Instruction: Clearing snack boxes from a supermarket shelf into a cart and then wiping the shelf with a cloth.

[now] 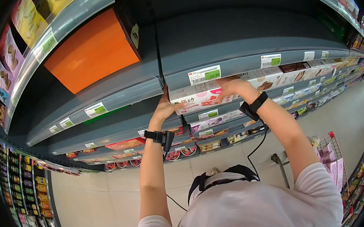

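A white and pink snack carton (197, 100) with strawberry pictures and printed writing sits at the left end of a shelf row, just below a grey shelf edge. My left hand (163, 109) grips its left end, the thumb across the front and the other fingers along the side, partly hidden. Over the right part of the carton, my right hand (234, 87) has its fingers on the front and top, some tips hidden under the shelf edge. Similar white cartons (266, 79) continue to the right. Each wrist wears a black strap with a small device.
An orange box (93, 51) stands on the upper left shelf. Price tags line the shelf edges (239, 64). Lower shelves hold more packaged snacks (208, 121). At my right is a shopping cart (333, 152) with pink boxes. Dark cables hang from the wrist devices.
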Motion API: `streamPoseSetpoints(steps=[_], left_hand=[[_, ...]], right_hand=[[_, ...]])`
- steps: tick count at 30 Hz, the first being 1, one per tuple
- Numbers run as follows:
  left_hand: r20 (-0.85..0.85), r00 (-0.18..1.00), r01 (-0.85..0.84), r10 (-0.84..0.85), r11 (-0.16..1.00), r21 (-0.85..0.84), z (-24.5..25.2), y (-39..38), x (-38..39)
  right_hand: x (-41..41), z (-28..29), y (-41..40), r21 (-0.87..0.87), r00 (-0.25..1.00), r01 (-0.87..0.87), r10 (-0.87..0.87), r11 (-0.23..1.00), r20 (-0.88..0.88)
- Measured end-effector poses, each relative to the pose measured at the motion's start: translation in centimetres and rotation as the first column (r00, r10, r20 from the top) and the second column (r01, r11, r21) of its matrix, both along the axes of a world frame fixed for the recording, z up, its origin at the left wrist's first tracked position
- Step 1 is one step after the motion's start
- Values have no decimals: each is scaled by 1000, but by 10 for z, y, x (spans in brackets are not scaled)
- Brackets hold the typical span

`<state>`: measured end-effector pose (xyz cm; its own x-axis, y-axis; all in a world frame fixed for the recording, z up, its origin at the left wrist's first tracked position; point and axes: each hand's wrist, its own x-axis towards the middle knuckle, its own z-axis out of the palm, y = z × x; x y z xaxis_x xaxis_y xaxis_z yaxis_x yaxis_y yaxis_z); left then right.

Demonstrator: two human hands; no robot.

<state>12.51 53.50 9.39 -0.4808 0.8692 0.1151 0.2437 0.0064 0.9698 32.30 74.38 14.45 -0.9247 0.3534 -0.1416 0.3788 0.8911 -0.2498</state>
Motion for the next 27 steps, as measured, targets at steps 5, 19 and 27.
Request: streamPoseSetpoints(steps=[5, 19, 27], left_hand=[[-39, 999, 37, -35, 999, 39, -6, 0, 7], [-237, 970, -3, 48, 982, 188, 33, -73, 94], [-377, 894, 285, -241, 956, 64, -2, -28, 206]], right_hand=[[-2, 4, -10, 60, 999, 39, -41, 997, 28], [95, 27, -87, 250, 860, 25, 106, 968, -499], [255, -23, -102, 168, 838, 306, -181, 937, -515]])
